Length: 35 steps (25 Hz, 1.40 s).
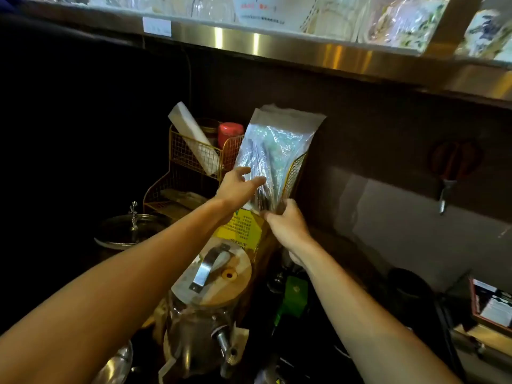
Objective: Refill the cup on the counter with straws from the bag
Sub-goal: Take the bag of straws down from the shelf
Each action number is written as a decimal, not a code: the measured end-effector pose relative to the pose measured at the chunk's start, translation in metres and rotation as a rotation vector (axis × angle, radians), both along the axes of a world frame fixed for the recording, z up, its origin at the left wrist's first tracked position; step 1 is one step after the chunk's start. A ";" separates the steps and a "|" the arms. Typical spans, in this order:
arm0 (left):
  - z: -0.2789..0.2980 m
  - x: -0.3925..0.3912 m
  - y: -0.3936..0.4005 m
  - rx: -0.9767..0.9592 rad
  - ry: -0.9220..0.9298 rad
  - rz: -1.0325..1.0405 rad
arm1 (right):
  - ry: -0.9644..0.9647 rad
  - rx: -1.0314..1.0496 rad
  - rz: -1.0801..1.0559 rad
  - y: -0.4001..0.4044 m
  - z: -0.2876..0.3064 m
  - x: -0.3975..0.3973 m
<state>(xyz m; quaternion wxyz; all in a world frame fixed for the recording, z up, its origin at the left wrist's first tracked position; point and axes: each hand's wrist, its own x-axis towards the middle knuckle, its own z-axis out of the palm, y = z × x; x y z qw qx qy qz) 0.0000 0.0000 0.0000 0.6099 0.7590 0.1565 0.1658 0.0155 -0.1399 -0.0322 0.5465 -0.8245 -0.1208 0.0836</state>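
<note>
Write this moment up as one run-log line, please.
step: handling straw bag | left hand: touches bag's side | right hand: pinches bag's lower end | bag: held before wire rack

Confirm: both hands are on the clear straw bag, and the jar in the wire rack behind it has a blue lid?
Wrong lid colour: the head view shows a red lid on the jar. The left hand and right hand are on the straw bag, wire rack behind it.

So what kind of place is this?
Probably a café or drink-shop back counter: the right hand grips a bag of straws that the left hand touches, a tapped glass dispenser stands in front, and packaged stock fills the steel shelf overhead.
</note>
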 end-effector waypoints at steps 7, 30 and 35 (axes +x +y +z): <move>-0.019 0.013 0.001 -0.113 -0.014 0.042 | -0.073 0.047 -0.174 0.025 -0.018 0.007; -0.009 -0.135 -0.110 -0.094 -0.092 -0.282 | -0.140 0.089 -0.049 -0.190 0.012 -0.149; -0.039 -0.173 -0.178 -0.131 -0.095 -0.377 | -0.083 0.125 -0.150 -0.260 -0.021 -0.197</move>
